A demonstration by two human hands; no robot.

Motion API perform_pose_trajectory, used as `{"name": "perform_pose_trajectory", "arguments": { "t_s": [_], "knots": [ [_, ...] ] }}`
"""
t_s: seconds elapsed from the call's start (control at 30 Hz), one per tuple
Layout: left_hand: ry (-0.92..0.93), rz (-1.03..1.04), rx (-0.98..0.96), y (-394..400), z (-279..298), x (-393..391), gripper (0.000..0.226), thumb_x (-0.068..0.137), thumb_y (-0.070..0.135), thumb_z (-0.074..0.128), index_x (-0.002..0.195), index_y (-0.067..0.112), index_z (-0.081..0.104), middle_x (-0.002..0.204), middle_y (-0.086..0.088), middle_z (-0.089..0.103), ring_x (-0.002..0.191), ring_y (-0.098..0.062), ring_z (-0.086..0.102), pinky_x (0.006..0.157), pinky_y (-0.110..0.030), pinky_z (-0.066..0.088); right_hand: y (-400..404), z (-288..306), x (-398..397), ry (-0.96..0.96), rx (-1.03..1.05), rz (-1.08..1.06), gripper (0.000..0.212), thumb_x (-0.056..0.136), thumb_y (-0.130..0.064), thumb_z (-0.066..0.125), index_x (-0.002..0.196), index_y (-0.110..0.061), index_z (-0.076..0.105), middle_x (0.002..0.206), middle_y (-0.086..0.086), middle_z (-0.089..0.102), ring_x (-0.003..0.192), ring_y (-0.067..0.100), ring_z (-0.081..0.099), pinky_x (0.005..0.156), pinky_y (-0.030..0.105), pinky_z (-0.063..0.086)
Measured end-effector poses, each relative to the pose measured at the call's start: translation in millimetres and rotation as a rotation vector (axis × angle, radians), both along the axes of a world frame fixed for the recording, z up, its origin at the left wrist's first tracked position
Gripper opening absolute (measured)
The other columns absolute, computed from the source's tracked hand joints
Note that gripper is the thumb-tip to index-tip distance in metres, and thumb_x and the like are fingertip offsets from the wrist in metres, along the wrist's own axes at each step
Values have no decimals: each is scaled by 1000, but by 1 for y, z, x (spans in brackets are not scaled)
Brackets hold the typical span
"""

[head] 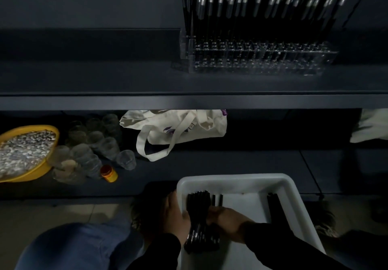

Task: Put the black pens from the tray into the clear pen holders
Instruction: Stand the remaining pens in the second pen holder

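Black pens [198, 217] are lying bundled together in the white tray [247, 182] at the bottom of our view, slim dark barrels running side by side, their far ends fanning slightly toward the tray's far wall. We are seeing two more pens [217, 200] lying just beside the bundle, and another dark cluster [273, 206] resting against the tray's right wall. The light is dim, so the barrels are reading as nearly solid black with faint glints near our end.

Our right hand [225, 219] is reaching into the tray with fingers curled around the bundle, gripping it from the right. Our left hand [176, 215] is sitting at the tray's left wall, thumb pressing against the bundle's left side; we cannot tell whether its fingers are wrapping the tray's edge or the pens.

On the upper shelf [105, 99], the clear pen holders [258, 60] are standing in a row, packed with upright black pens [252, 7] showing silver bands. Below, on the lower shelf, we are seeing a yellow basin [27, 177], clear cups [96, 141], an orange bottle [108, 173] and a white tote bag [178, 129].
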State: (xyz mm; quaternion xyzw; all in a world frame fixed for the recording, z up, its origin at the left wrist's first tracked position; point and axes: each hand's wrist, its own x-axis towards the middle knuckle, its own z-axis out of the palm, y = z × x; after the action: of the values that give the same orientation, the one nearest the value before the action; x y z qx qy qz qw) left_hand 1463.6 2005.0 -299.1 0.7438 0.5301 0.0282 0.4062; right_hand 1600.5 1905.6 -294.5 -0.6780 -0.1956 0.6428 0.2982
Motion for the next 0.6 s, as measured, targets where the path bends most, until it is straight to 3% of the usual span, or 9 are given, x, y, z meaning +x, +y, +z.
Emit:
{"name": "perform_pose_trajectory", "arguments": {
  "t_s": [0.1, 0.17, 0.23, 0.3, 0.4, 0.5, 0.6],
  "knots": [
    [19, -18, 27, 0, 5, -1, 64, 91, 15, 48, 148, 23, 19, 153, -2, 21, 140, -23, 24, 115, -36, 23, -6, 22, 3, -171, 87, 130, 19, 95, -15, 46, 87, -20, 62, 78, -5, 61, 63, -2, 59, 63, 11, 43],
    [114, -49, 86, -1, 11, 0, 67, 94, 22, 45, 151, 22, 8, 156, -3, 11, 143, -23, 16, 116, -36, 19, -11, 41, 6, -330, 186, 138, 16, 95, -22, 47, 88, -16, 61, 81, -5, 58, 67, 1, 54, 66, 10, 40],
    [214, -74, 186, -4, 22, 5, 69, 98, 28, 39, 151, 21, -4, 158, -3, 1, 145, -24, 9, 117, -35, 15, -16, 57, 13, -535, 300, 185, 14, 95, -16, 46, 98, -14, 60, 91, -6, 54, 76, 1, 49, 72, 10, 38],
    [199, -88, 302, -6, 39, 14, 69, 98, 31, 38, 151, 22, -6, 158, -2, 3, 144, -21, 12, 115, -31, 16, -18, 73, 23, -678, 435, 191, 15, 96, -12, 43, 99, -19, 55, 91, -7, 57, 77, 1, 51, 77, 13, 41],
    [11, -121, 421, 0, 75, 28, 64, 96, 32, 46, 150, 22, 12, 154, 1, 18, 140, -17, 23, 111, -26, 21, -13, 112, 37, -804, 578, 95, 11, 96, -17, 42, 102, -19, 51, 93, -1, 63, 85, 13, 60, 85, 33, 49],
    [-345, -110, 558, 18, 120, 41, 51, 88, 21, 62, 136, 16, 46, 136, -3, 47, 126, -22, 45, 104, -31, 36, 0, 165, 53, -728, 729, -54, 12, 92, -21, 47, 102, -24, 51, 92, 2, 63, 86, 17, 61, 86, 39, 51],
    [-559, -113, 653, 44, 176, 56, 41, 89, 32, 56, 128, 17, 52, 126, 1, 50, 115, -11, 48, 101, -25, 41, 22, 220, 75, -813, 871, -118, 2, 88, -30, 51, 90, -31, 50, 84, 9, 62, 75, 28, 58, 78, 48, 52]
  ]
}}
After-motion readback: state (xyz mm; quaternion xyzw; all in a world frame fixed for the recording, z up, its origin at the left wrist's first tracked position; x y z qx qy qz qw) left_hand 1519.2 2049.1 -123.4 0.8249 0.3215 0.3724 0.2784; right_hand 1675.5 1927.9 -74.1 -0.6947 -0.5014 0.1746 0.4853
